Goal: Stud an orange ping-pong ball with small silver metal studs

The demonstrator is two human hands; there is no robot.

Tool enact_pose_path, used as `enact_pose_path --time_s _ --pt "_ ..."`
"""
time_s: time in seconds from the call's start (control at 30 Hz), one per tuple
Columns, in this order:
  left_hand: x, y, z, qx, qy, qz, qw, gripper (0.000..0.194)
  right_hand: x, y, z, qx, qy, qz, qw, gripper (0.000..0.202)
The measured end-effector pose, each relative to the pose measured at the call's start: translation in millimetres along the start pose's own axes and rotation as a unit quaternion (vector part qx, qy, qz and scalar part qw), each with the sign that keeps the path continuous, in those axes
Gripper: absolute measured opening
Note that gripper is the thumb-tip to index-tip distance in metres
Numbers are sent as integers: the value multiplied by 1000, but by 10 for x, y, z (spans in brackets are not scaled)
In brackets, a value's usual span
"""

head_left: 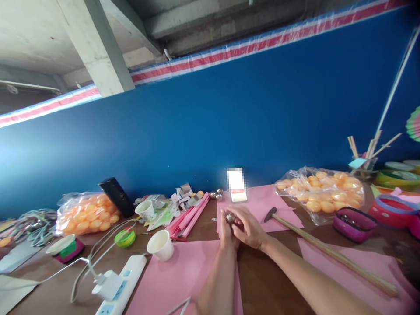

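My left hand (226, 232) and my right hand (248, 226) are together over the middle of the table, fingers closed around a small shiny metal ball (230, 217). The ball shows between the thumbs and fingers; the palms hide its lower part. Several similar metal balls (218, 194) lie just beyond, beside a phone-like thing (239, 195) with a blurred bright screen. Pink paper sheets (262, 195) lie under and behind my hands. To the right of my right hand, a hammer (315, 240) with a long wooden handle rests across the paper.
Bags of orange balls (88, 214) stand left and right. A white paper cup (160, 246), power strip (131, 275) with cables, pink strips (193, 214) and a green tape roll (125, 238) occupy the left. A purple case (354, 225) sits right; a blue partition (210, 131) closes the back.
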State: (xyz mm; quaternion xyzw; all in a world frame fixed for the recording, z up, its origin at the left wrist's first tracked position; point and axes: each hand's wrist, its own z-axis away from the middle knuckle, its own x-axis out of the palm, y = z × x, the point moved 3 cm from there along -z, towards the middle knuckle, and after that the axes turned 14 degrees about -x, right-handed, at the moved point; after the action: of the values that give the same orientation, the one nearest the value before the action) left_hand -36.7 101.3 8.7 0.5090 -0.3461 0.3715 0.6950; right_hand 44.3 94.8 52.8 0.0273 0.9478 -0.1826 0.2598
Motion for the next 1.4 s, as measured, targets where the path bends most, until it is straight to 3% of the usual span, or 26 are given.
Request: enact_pose_path --time_s 0.1,0.27,0.37,0.53,1.07,1.27,1.4 --pt "-46 18 -21 -1 7 16 1000 29 -29 -47 -27 24 44 6 999 41" --pt "-26 17 -12 1 -28 38 999 18 -98 -82 -84 63 91 42 993 32" --pt "-11 13 -19 0 -46 27 999 18 -104 -63 -75 71 90 50 992 30" --pt "-24 27 -42 10 -4 -5 1000 20 -55 -17 -20 74 91 47 992 30" --pt "24 17 -23 -12 -10 -25 1000 20 -53 69 22 87 104 53 989 21" --pt "12 21 25 23 -38 19 999 28 -41 52 -2 77 70 48 993 24" --pt "97 19 98 8 -90 -25 996 52 11 72 23 43 33 70 996 37"
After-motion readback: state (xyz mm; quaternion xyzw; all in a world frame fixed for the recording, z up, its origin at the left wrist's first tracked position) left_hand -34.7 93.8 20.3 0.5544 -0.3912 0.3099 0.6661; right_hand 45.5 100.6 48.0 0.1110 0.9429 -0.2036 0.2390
